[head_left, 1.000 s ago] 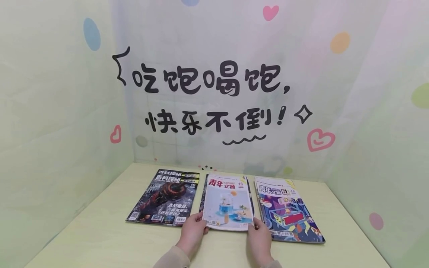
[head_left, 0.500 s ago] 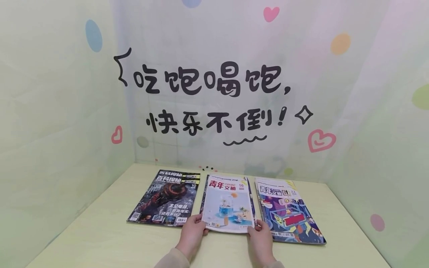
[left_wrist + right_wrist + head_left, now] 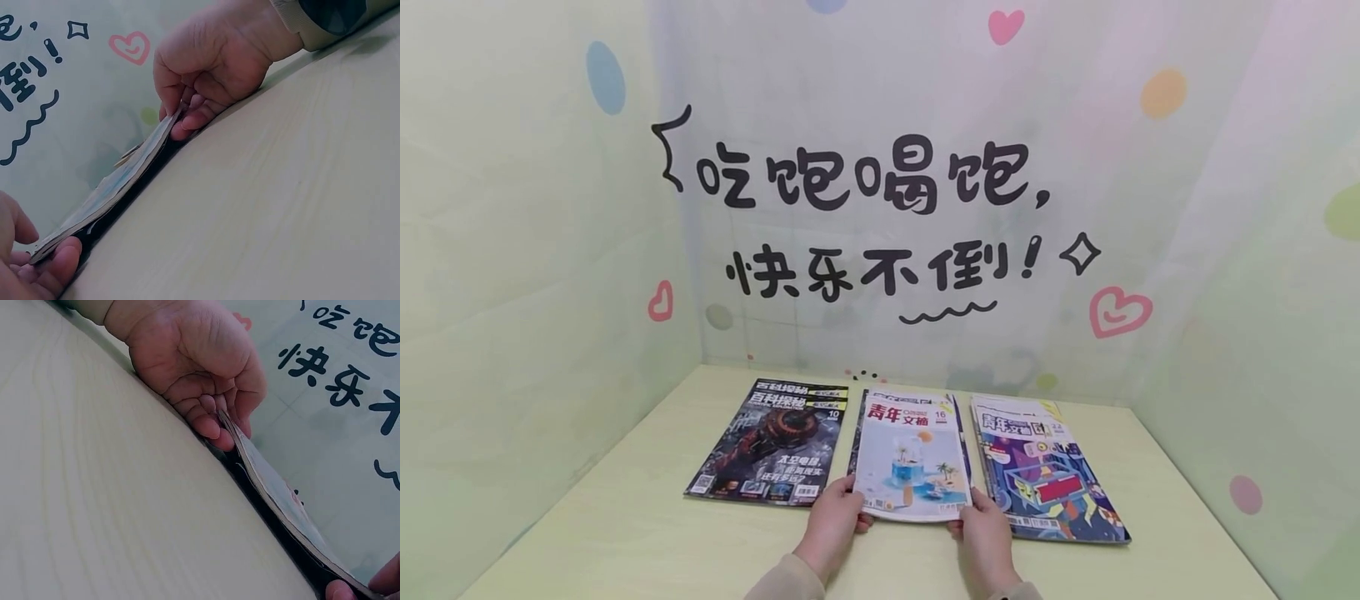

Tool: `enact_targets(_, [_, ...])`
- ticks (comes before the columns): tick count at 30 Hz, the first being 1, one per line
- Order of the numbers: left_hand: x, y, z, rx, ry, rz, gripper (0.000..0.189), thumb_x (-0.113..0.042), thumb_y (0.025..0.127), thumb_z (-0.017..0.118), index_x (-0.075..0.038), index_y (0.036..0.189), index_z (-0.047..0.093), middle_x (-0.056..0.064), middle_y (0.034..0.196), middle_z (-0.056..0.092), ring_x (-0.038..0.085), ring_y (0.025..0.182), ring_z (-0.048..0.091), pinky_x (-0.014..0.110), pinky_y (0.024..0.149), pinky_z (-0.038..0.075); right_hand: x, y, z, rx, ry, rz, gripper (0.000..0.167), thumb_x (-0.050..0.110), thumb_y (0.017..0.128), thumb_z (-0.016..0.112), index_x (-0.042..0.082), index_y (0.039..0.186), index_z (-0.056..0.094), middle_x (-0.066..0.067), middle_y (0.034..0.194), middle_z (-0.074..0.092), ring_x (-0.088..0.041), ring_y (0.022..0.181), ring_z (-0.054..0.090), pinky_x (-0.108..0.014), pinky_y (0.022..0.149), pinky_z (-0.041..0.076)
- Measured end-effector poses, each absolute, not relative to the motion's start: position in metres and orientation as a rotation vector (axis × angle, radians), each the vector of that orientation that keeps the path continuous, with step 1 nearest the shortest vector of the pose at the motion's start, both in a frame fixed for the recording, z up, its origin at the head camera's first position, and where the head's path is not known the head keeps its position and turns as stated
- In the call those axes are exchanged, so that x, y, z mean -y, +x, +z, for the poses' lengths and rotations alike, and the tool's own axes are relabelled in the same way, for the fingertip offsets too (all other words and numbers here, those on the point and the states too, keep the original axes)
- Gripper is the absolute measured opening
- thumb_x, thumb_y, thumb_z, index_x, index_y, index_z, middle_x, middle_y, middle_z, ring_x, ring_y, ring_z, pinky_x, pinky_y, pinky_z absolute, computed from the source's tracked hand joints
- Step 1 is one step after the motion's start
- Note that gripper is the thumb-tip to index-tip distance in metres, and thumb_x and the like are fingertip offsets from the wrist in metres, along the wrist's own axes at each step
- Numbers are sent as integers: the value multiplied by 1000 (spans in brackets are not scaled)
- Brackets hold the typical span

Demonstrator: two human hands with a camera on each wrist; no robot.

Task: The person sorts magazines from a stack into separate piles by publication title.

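Observation:
A white-covered magazine (image 3: 910,458) with a beach picture lies on top of the middle stack, its near edge lifted a little. My left hand (image 3: 833,525) pinches its near left corner, thumb above and fingers curled beneath. At the near right corner, my right hand (image 3: 987,537) grips it the same way. In the left wrist view, a gap shows between the raised magazine (image 3: 119,181) and the dark magazine (image 3: 125,203) below. The right wrist view shows the left hand (image 3: 200,369) with fingertips under the magazine's edge (image 3: 275,503).
To the left lies a stack of dark-covered magazines (image 3: 767,450). A stack with a purple, colourful cover (image 3: 1052,483) lies to the right, close beside my right hand. All rest on a pale wooden table (image 3: 625,533); a printed backdrop (image 3: 880,100) stands behind.
The white magazine has slid slightly toward me, showing more of the cover beneath at its far edge. My right fingers have moved further under its near right corner. The side stacks have not moved.

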State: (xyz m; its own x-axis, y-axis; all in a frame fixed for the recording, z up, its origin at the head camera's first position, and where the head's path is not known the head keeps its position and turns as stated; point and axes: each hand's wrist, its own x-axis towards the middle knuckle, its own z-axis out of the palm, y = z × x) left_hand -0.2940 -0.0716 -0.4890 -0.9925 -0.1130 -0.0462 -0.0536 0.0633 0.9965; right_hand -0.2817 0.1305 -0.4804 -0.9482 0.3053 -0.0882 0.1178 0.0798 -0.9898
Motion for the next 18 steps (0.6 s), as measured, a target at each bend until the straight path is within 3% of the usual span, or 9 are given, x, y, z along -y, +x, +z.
enact_targets(7, [70, -292, -489, 2262, 143, -2095, 58, 6, 83, 48, 17, 138, 33, 14, 86, 58, 15, 63, 59, 28, 57, 54, -131, -281, -482, 2205, -432, 1994, 49, 6, 97, 46, -15, 140, 34, -29, 111, 57, -15, 61, 59, -27, 57, 53])
enact_targets(14, [71, -291, -486, 2247, 127, -2117, 61, 7, 81, 46, 17, 140, 30, 20, 102, 58, 17, 67, 58, 28, 59, 54, -130, -282, -483, 2184, -398, 2038, 51, -3, 90, 47, -18, 137, 35, -24, 100, 58, -16, 63, 60, -27, 57, 54])
enact_targets(18, [71, -292, -486, 2263, 117, -2119, 62, 7, 81, 44, 16, 140, 30, 18, 101, 61, 16, 66, 59, 28, 59, 54, -130, -282, -483, 2204, -353, 2049, 52, -5, 90, 47, -18, 138, 33, -29, 108, 58, -16, 65, 61, -28, 59, 55])
